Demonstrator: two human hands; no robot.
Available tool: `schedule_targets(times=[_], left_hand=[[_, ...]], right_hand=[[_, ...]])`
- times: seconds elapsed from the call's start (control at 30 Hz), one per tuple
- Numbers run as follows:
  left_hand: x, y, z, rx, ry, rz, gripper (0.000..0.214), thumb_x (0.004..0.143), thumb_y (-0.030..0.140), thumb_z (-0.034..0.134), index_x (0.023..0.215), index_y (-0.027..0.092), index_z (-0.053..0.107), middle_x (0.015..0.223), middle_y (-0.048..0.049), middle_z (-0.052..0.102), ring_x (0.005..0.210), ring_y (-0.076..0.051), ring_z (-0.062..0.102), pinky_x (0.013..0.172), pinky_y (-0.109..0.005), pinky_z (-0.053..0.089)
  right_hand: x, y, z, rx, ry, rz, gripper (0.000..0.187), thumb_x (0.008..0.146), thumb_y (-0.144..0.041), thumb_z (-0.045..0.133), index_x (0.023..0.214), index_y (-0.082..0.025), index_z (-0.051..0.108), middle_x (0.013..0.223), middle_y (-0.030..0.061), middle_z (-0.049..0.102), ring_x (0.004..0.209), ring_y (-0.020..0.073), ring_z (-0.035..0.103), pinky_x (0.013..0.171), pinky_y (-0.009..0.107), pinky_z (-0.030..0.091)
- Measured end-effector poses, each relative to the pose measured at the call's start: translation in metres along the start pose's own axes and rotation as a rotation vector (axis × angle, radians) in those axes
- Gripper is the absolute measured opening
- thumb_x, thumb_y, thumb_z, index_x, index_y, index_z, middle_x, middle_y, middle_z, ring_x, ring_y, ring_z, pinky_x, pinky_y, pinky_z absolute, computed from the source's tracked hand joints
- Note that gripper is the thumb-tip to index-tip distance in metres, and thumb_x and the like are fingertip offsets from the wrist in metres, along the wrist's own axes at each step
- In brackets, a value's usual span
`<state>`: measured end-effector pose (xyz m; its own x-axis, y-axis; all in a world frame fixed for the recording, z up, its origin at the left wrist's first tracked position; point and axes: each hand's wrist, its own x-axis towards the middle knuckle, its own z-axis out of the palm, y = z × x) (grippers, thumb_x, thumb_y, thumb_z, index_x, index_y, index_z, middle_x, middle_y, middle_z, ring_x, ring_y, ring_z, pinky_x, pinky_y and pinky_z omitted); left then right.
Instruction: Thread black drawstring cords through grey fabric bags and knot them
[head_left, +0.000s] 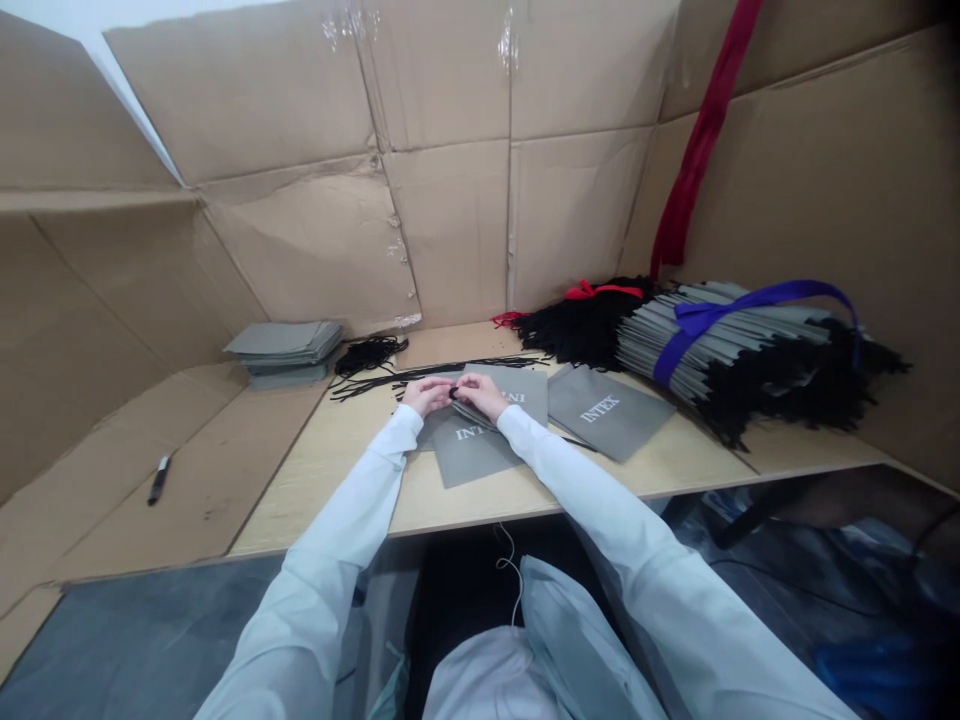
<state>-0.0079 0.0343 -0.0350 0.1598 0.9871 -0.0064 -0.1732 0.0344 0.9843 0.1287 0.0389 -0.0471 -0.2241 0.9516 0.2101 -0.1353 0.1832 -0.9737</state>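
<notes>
Left hand (427,396) and right hand (482,395) bare. Long bluish-white cloth left sleeve (330,550) and matching right sleeve (637,545), reaching wrists, with soft creases. Whitish cloth top (487,682) at waist; pale blue-green loose cloth panel (577,635) beside.

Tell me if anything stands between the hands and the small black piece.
Nothing visible does: fingers of the left hand and right hand meet at the small black piece. The grey INTEX sheets lie around, not between.
</notes>
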Motion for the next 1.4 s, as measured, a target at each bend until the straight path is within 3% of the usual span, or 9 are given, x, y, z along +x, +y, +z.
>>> schedule_targets(times=[0.23,0.47,0.87,1.0,1.17,1.4], left_hand=[[0.005,-0.004,-0.009,-0.034,0.004,-0.159,0.019,0.055,-0.001,0.059,0.071,0.007,0.061,0.068,-0.0061,0.063,0.065,-0.011,0.059,0.075,-0.025,0.047],[0.007,-0.003,-0.015,-0.018,-0.032,-0.224,0.015,0.058,-0.002,0.056,0.07,0.007,0.061,0.065,-0.0062,0.063,0.065,-0.013,0.059,0.069,-0.022,0.05],[0.002,0.005,-0.023,0.098,-0.094,-0.345,0.024,0.046,-0.001,0.067,0.068,0.005,0.06,0.063,-0.0072,0.063,0.061,-0.014,0.06,0.066,-0.023,0.05],[0.0,0.006,-0.019,0.145,-0.051,-0.306,0.025,0.042,0.0,0.069,0.065,0.005,0.06,0.061,-0.008,0.062,0.059,-0.016,0.06,0.068,-0.027,0.05],[-0.005,0.008,-0.009,0.382,0.028,-0.147,0.021,0.042,0.003,0.069,0.06,0.006,0.06,0.049,-0.0055,0.058,0.047,-0.015,0.056,0.062,-0.032,0.048],[-0.002,-0.004,-0.01,0.835,0.071,-0.025,0.018,0.048,0.005,0.061,0.063,0.013,0.06,0.04,0.0015,0.052,0.047,-0.013,0.053,0.058,-0.025,0.044]], right_hand=[[-0.004,-0.002,0.002,-0.061,-0.01,-0.007,0.015,0.049,-0.018,0.056,0.061,-0.014,0.047,0.048,-0.0061,0.048,0.044,0.0054,0.041,0.048,0.019,0.033],[0.0,0.005,-0.002,-0.139,-0.076,-0.03,0.013,0.049,-0.018,0.058,0.059,-0.014,0.05,0.051,-0.0043,0.052,0.049,0.0069,0.045,0.055,0.021,0.037],[0.0,0.012,-0.001,-0.291,-0.193,-0.087,0.014,0.052,-0.019,0.06,0.063,-0.013,0.055,0.056,-0.0025,0.055,0.053,0.0075,0.049,0.058,0.022,0.039],[0.001,0.017,-0.002,-0.378,-0.154,-0.11,0.013,0.053,-0.019,0.059,0.065,-0.014,0.056,0.057,-0.0023,0.056,0.055,0.0079,0.05,0.06,0.023,0.04],[0.003,0.02,-0.001,-0.463,-0.115,-0.101,0.012,0.053,-0.017,0.059,0.064,-0.014,0.057,0.056,-0.0024,0.056,0.054,0.0081,0.05,0.059,0.022,0.04],[-0.001,0.014,0.001,-0.557,-0.116,-0.081,0.011,0.052,-0.014,0.057,0.063,-0.014,0.057,0.056,-0.0024,0.056,0.055,0.0082,0.049,0.057,0.021,0.037]])
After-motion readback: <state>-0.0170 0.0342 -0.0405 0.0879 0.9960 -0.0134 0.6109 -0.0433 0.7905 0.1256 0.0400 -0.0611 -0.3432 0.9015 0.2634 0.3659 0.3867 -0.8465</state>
